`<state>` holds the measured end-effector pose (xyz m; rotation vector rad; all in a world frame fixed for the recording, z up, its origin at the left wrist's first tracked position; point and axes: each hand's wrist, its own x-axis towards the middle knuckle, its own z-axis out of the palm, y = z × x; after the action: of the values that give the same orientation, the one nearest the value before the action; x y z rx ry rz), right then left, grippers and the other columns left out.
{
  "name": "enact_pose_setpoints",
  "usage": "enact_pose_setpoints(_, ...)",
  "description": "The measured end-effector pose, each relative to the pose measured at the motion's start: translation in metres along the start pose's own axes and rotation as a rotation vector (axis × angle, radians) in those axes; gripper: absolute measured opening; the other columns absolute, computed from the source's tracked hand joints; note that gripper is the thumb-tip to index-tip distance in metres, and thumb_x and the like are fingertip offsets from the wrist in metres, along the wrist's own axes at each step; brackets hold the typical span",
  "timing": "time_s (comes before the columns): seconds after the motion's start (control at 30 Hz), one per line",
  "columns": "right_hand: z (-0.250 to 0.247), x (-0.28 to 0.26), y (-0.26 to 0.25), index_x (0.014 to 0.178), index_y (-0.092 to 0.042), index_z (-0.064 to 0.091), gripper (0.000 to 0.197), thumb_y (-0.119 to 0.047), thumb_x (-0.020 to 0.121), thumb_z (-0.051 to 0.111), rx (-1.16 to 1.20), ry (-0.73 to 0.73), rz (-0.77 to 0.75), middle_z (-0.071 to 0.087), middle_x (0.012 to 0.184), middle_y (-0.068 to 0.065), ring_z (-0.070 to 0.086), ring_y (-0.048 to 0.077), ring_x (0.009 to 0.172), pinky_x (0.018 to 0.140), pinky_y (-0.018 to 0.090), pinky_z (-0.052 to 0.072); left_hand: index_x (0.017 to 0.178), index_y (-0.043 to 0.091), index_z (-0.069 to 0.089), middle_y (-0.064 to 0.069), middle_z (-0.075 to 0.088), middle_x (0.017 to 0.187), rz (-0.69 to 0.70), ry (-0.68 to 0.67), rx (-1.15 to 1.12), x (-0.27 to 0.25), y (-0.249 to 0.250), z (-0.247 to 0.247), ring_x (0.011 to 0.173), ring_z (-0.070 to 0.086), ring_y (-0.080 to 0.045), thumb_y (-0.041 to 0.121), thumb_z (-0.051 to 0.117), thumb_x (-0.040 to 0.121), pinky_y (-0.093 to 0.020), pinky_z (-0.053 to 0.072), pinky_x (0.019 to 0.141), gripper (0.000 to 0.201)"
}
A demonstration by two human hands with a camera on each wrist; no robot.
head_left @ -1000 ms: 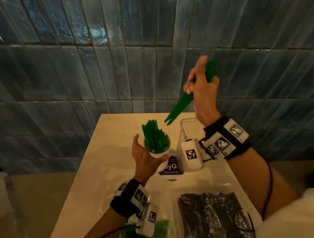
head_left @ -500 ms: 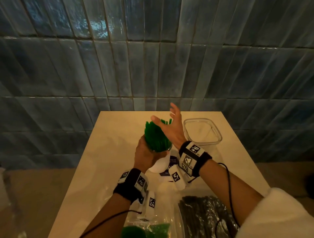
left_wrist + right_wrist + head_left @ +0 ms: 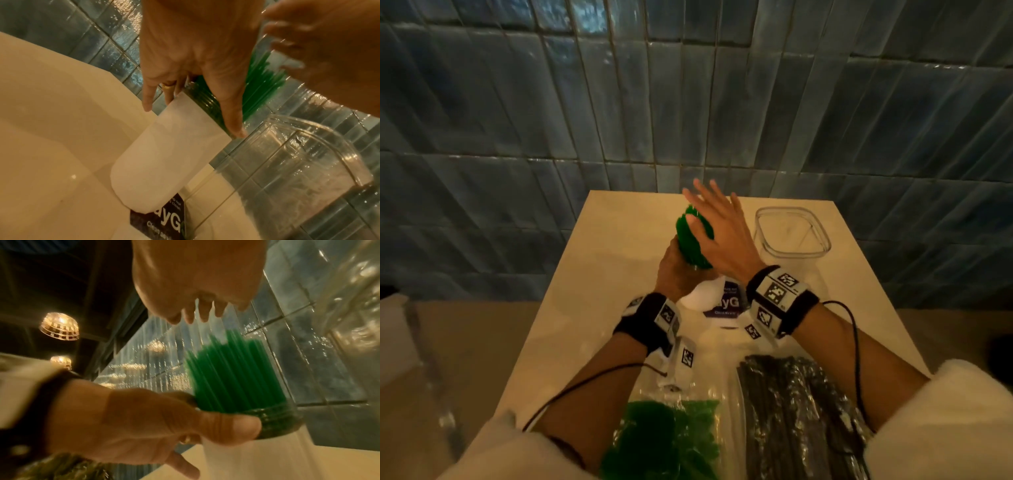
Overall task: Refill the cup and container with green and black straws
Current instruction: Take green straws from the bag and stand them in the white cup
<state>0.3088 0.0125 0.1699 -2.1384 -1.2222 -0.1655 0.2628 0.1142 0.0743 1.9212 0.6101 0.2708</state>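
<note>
A white cup (image 3: 709,294) with a purple label leans away from me on the table, and my left hand (image 3: 676,270) grips it near the clear rim. A thick bunch of green straws (image 3: 688,240) stands in it. My right hand (image 3: 722,233) is spread flat with straight fingers over the straw tips, holding nothing. In the left wrist view my left hand's fingers (image 3: 230,113) wrap the cup (image 3: 164,154). In the right wrist view the straws (image 3: 232,374) fan up toward my right palm (image 3: 195,272). The clear square container (image 3: 822,236) stands right of the cup with nothing in it.
An open plastic bag of green straws (image 3: 671,438) lies at the table's near edge, with a bag of black straws (image 3: 791,411) on its right. The beige table (image 3: 602,274) ends against a blue tiled wall; bare tabletop lies left of the cup.
My right hand came down from above with a green straw bundle, which now stands in the cup, and the hand has opened over the tips. My left hand took hold of the cup and tilted it.
</note>
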Motion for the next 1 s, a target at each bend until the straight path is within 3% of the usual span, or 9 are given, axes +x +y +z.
enact_pose_setpoints(0.1, -0.011, -0.05, -0.011, 0.136, -0.02, 0.046, 0.038, -0.026, 0.099, 0.043, 0.221, 0.098, 0.032, 0.039, 0.143, -0.01, 0.025, 0.003, 0.136, 0.113, 0.013, 0.009, 0.148, 0.01, 0.003, -0.01, 0.02, 0.152, -0.064, 0.028, -0.003, -0.02, -0.004, -0.006, 0.138, 0.025, -0.025, 0.039, 0.089, 0.051, -0.039, 0.025, 0.113, 0.133)
enact_pose_setpoints(0.17, -0.011, -0.095, -0.009, 0.119, -0.017, 0.056, 0.025, -0.015, 0.096, 0.049, 0.363, 0.121, 0.185, 0.054, 0.126, -0.004, 0.046, -0.003, 0.114, 0.1, 0.006, 0.033, 0.147, 0.012, 0.015, -0.009, 0.025, 0.149, -0.052, 0.105, 0.073, -0.051, -0.01, -0.012, 0.135, 0.028, -0.024, 0.039, 0.086, 0.057, -0.034, 0.027, 0.109, 0.118)
enact_pose_setpoints(0.23, -0.005, -0.138, -0.001, 0.098, -0.017, 0.057, 0.018, -0.001, 0.091, 0.051, 0.448, 0.006, 0.432, 0.06, 0.103, 0.0, 0.055, -0.001, 0.092, 0.08, 0.009, 0.045, 0.132, 0.018, 0.043, -0.003, 0.043, 0.131, 0.13, 0.144, 0.158, -0.095, -0.012, -0.014, 0.12, 0.042, -0.02, 0.044, 0.082, 0.062, -0.035, 0.037, 0.102, 0.085)
enact_pose_setpoints(0.3, 0.008, -0.17, 0.006, 0.09, -0.017, 0.057, 0.02, 0.003, 0.089, 0.052, 0.405, -0.297, 0.638, 0.058, 0.091, -0.004, 0.056, 0.007, 0.087, 0.072, 0.008, 0.044, 0.112, 0.027, 0.055, 0.007, 0.049, 0.115, 0.299, -0.095, 0.289, -0.138, -0.012, -0.013, 0.106, 0.045, -0.01, 0.047, 0.076, 0.068, -0.036, 0.043, 0.094, 0.053)
enact_pose_setpoints(0.4, 0.027, -0.195, 0.011, 0.083, -0.018, 0.058, 0.019, 0.0, 0.088, 0.056, 0.369, -0.567, 0.752, 0.059, 0.092, -0.002, 0.056, 0.012, 0.09, 0.076, 0.017, 0.045, 0.121, 0.029, 0.051, 0.007, 0.047, 0.126, 0.517, -0.663, 0.678, -0.191, -0.015, -0.001, 0.113, 0.039, -0.008, 0.042, 0.067, 0.079, -0.03, 0.036, 0.103, 0.046)
enact_pose_setpoints(0.53, 0.045, -0.199, 0.012, 0.092, -0.016, 0.058, 0.015, -0.002, 0.087, 0.053, 0.277, -0.684, 0.807, 0.057, 0.098, 0.0, 0.054, 0.014, 0.094, 0.076, 0.021, 0.046, 0.133, 0.02, 0.041, -0.004, 0.046, 0.138, 0.761, -0.849, 0.965, -0.209, -0.043, 0.018, 0.129, 0.038, -0.025, 0.037, 0.065, 0.083, -0.041, 0.027, 0.108, 0.058)
enact_pose_setpoints(0.7, 0.053, -0.195, 0.012, 0.095, -0.016, 0.05, 0.017, -0.005, 0.085, 0.057, 0.129, -0.773, 0.715, 0.055, 0.099, 0.002, 0.052, 0.013, 0.088, 0.061, 0.015, 0.041, 0.108, 0.022, 0.055, 0.001, 0.064, 0.104, 0.857, -0.763, 1.112, -0.207, -0.064, 0.01, 0.096, 0.059, -0.017, 0.045, 0.074, 0.069, -0.033, 0.047, 0.087, 0.049)
enact_pose_setpoints(0.83, 0.062, -0.196, 0.007, 0.116, -0.012, 0.049, 0.04, -0.014, 0.081, 0.066, 0.07, -0.862, 0.587, 0.052, 0.118, 0.006, 0.052, 0.019, 0.104, 0.084, 0.028, 0.049, 0.076, 0.03, 0.063, 0.013, 0.062, 0.076, 0.841, -0.685, 1.046, -0.212, -0.085, 0.004, 0.07, 0.059, -0.004, 0.053, 0.079, 0.061, -0.02, 0.054, 0.066, 0.032)
enact_pose_setpoints(1.0, 0.08, -0.198, -0.008, 0.11, -0.005, 0.054, 0.028, -0.019, 0.086, 0.059, -0.097, -0.873, 0.239, 0.05, 0.118, 0.013, 0.048, 0.026, 0.109, 0.092, 0.035, 0.045, 0.075, 0.031, 0.066, 0.016, 0.063, 0.078, 0.865, -0.628, 0.95, -0.22, -0.091, 0.0, 0.068, 0.06, 0.001, 0.043, 0.083, 0.059, -0.013, 0.053, 0.064, 0.026)
